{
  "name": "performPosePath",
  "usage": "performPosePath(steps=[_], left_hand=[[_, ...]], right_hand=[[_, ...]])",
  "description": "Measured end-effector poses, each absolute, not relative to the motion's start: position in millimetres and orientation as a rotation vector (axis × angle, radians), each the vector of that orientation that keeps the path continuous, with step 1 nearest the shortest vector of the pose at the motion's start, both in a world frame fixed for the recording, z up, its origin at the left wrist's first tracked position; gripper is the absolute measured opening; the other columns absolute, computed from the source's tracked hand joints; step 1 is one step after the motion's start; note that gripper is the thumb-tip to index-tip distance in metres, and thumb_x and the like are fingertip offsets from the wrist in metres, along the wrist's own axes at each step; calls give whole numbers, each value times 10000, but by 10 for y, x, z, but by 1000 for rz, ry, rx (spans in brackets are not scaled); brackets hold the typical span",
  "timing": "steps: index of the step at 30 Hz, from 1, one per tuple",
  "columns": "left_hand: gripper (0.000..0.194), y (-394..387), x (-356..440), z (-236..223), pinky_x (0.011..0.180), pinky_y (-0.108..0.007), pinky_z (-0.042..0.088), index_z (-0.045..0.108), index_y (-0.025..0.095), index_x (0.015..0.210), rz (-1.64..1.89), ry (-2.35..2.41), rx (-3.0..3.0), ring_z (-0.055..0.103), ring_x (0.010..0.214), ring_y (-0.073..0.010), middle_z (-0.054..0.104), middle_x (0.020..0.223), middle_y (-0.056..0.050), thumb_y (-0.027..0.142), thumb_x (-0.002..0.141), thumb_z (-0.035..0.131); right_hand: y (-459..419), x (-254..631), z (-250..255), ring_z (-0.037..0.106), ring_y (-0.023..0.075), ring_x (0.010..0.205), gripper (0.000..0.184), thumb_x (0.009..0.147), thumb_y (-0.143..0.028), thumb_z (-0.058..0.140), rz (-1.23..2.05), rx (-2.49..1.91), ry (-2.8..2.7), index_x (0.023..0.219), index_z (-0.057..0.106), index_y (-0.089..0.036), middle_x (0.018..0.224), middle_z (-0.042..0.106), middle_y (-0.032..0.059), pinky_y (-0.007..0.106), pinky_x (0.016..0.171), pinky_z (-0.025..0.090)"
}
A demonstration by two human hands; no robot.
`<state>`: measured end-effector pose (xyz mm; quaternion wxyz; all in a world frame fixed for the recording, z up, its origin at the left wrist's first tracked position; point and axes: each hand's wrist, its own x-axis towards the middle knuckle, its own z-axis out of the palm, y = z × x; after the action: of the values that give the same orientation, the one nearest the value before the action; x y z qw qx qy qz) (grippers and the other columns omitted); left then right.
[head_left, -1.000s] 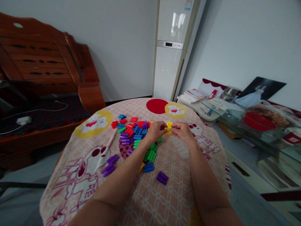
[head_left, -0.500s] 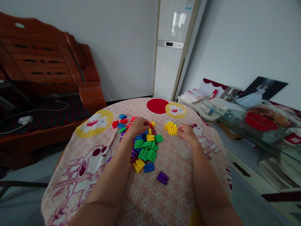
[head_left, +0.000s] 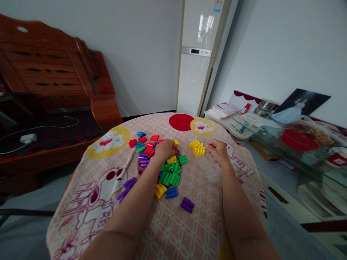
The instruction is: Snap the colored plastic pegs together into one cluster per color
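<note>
Over the pile of coloured plastic building blocks point(head_left: 169, 177) is my left hand point(head_left: 165, 150), its fingers bent down and closed among the pieces. Whatever they pinch is hidden behind the hand. Yellow blocks point(head_left: 171, 160) and green blocks point(head_left: 183, 159) lie beside it. To the right of the pile, a studded cluster of yellow blocks point(head_left: 197, 148) rests on the cloth. My right hand point(head_left: 218, 151) hovers just right of this cluster, not touching it, with loosely bent fingers and nothing visible in them.
A patterned tablecloth point(head_left: 200, 231) covers the round table. Purple blocks point(head_left: 187, 204) lie near its front and red blocks point(head_left: 154, 137) toward the back. On the right, a glass shelf point(head_left: 260, 133) carries a red bowl point(head_left: 299, 140). A wooden bench point(head_left: 104, 108) stands left.
My left hand let go of the yellow cluster and moved left to the pile, then slightly right within it. My right hand released the cluster and drew a little right.
</note>
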<state>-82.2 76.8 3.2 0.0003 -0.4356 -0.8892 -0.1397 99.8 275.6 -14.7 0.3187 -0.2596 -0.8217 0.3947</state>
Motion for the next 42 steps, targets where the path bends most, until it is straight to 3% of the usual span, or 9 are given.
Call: performPosePath(steps=[10,19,25,30,35,42], left_hand=[[250,867,-831,81,671,-226,493,702,132,917,-1179,-2566,-1630,631,704,-137,704,809,-39,80,720,556],[313,1200,-609,-132,790,-267,504,712,157,900,-985,-2353,-1916,627,788,-154,679,892,-58,10,723,499],[329,1250,-585,-207,778,-257,509,653,137,966,-1056,-2341,-1828,633,803,-142,680,945,-64,-12,725,487],[276,1223,-529,-174,710,-247,509,592,144,989,-1096,-2581,-1676,653,751,-146,697,820,-30,25,741,559],[271,1251,-416,-205,724,-259,517,576,136,998,-1101,-2705,-1665,677,806,-164,714,892,-57,84,742,645],[271,1245,-470,-177,772,-272,527,590,133,1028,-1068,-2665,-1658,674,863,-174,703,926,-66,74,766,616]], right_hand=[[2642,969,-51,533,133,457,262,709,-417,619,1188,-686,-2056,758,653,-162,541,594,-12,226,433,417],[2645,933,-100,532,128,441,268,701,-409,621,1211,-681,-2057,771,653,-152,542,598,-13,222,425,422],[2686,906,-185,545,135,430,276,699,-404,602,1222,-782,-1994,785,662,-148,538,606,-13,225,417,432],[2791,890,-332,615,155,528,283,742,-377,567,1177,-953,-1862,858,675,-143,691,676,31,239,456,490],[2837,867,-452,680,188,645,291,810,-378,549,1338,-913,-1940,928,682,-148,803,706,55,246,472,522],[2784,852,-446,678,174,619,294,844,-358,539,1406,-892,-1914,989,681,-145,807,713,48,232,464,514]])
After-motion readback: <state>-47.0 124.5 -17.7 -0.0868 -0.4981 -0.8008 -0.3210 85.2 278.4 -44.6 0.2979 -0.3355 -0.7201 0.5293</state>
